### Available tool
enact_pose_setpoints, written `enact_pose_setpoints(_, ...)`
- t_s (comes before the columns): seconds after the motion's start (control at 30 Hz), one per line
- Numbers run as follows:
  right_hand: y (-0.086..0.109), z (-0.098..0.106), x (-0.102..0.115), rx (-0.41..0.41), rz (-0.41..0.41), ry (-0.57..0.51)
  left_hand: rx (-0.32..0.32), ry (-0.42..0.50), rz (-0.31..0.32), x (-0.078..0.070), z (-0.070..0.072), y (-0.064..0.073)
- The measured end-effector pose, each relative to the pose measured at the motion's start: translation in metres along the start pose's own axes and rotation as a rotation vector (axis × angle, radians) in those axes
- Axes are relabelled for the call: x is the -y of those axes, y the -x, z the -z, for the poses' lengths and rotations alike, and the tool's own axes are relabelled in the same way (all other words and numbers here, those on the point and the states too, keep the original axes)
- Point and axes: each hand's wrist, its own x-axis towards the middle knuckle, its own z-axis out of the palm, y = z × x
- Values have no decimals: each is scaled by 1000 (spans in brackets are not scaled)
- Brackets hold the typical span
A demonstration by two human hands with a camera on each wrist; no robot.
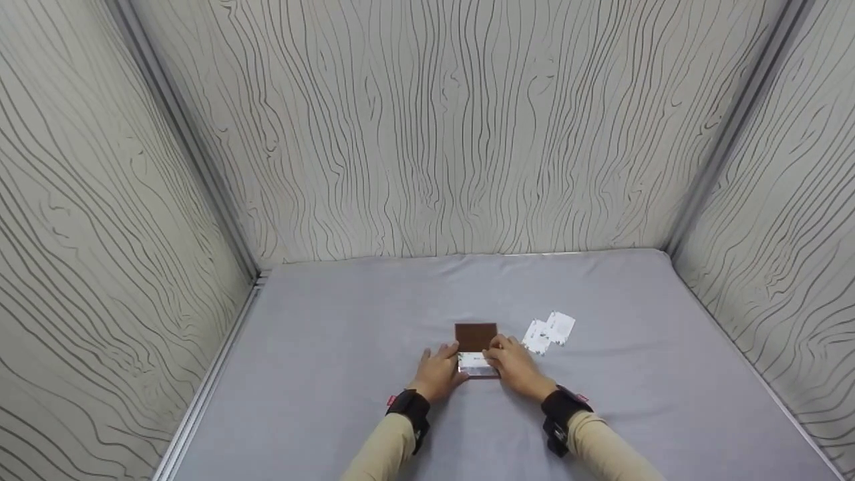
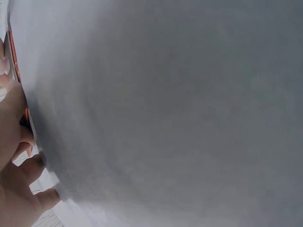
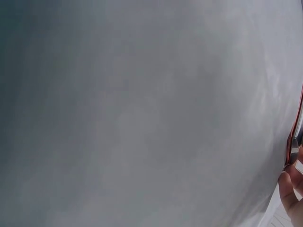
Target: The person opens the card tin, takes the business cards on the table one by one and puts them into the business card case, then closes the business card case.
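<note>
A brown folding card holder (image 1: 475, 336) lies opened flat on the grey cloth. Across its near half lies a white printed card (image 1: 471, 359), with a shiny clear strip below that looks like a pocket. My left hand (image 1: 439, 373) holds the holder by its left side, thumb near the bottom corner. On the right side, my right hand (image 1: 518, 367) has curled fingers at the card's right end and pinches it; the fingertips partly cover the card. Both wrist views catch only fingers and the holder's thin reddish-brown edge (image 2: 14, 56) at the frame's border.
Two white printed cards, a nearer one (image 1: 536, 337) and a farther one (image 1: 560, 327), lie overlapping to the right of the holder. Grey cloth (image 1: 347, 314) covers the table. Wood-grain panels (image 1: 427, 133) stand at the back and both sides, with metal rails at the corners.
</note>
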Motion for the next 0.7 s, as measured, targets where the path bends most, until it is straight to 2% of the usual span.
enact_pose_setpoints(0.1,0,2,1,-4,5,-15,-8,-9,-6,0,1,1)
enact_pose_setpoints(0.2,0,3,-3,35,-5,-36,-14,-1,-11,0,1,0)
enact_pose_setpoints(0.33,0,9,-13,98,-47,-105,-10,21,-6,2,-3,-3)
enact_pose_setpoints(0.43,-1,15,-19,104,-86,-137,-3,20,0,3,-4,-4)
enact_pose_setpoints(0.63,-1,25,-37,53,-128,-38,19,53,14,2,-3,-2)
enact_pose_setpoints(0.7,0,28,-44,50,-170,7,21,69,19,1,-3,-2)
